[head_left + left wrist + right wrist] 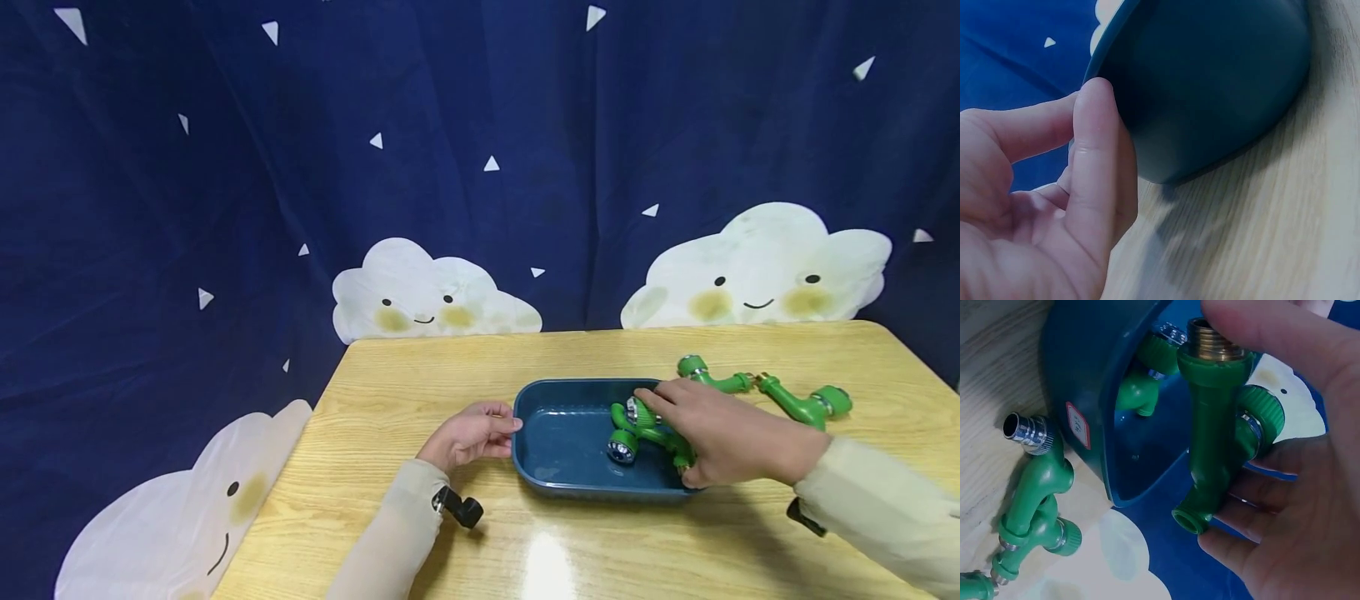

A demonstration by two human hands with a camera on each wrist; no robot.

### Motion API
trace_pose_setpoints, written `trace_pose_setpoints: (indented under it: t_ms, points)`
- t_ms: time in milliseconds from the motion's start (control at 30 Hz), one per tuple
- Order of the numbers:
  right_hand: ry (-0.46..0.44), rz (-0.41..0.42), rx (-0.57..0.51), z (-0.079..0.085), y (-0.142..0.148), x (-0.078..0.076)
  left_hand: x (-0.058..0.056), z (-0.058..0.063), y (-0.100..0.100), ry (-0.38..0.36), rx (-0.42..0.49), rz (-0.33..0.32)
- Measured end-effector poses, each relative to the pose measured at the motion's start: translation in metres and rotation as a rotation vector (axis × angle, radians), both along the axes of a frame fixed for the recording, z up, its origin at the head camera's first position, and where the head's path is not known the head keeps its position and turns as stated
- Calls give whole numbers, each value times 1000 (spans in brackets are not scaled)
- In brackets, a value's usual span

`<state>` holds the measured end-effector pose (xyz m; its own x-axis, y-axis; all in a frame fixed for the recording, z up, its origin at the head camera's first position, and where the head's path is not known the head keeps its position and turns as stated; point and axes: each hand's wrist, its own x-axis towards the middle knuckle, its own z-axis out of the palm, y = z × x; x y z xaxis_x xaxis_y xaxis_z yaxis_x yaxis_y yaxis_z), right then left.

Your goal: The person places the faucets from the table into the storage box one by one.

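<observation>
A dark blue plastic basin (566,450) sits on the table, and my left hand (472,435) pinches its left rim between thumb and fingers. In the left wrist view the thumb (1094,125) lies against the basin's outer wall. Over the basin's right end, my right hand (712,429) holds a green tap with a brass threaded end; in the right wrist view this tap (1213,419) lies between thumb and fingers, with a green knob at its side. Another green tap (1138,390) lies inside the basin. My palm hides part of the held tap.
More green taps lie on the wooden table (420,375) right of the basin, one at the back (720,383) and one further right (810,408). A small label (1077,425) is stuck on the basin's outside. Behind the table hangs a dark blue curtain (450,200) with clouds.
</observation>
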<state>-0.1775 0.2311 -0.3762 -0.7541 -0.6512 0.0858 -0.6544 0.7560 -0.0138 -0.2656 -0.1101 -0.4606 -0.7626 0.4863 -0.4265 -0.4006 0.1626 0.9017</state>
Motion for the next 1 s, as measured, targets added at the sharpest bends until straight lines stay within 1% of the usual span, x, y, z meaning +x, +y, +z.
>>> trace_pose_setpoints:
  t_ms: [233, 467, 633, 733, 833, 1000]
  points:
    - [-68, 10, 38, 2, -10, -6, 0, 0, -3, 0, 0, 2]
    - [-27, 107, 76, 0, -21, -15, 0, 0, -5, -4, 3, 3]
    - [6, 154, 92, -2, -27, -19, -2, 1, -6, -3, 0, -6]
    - [25, 179, 123, -3, -31, -21, -2, 2, -6, 3, -5, -6]
    - [23, 193, 163, -2, -35, -23, -3, 1, -5, 7, -3, -8]
    - [-25, 204, 202, 0, -45, -26, -2, -1, -2, -5, 2, -14]
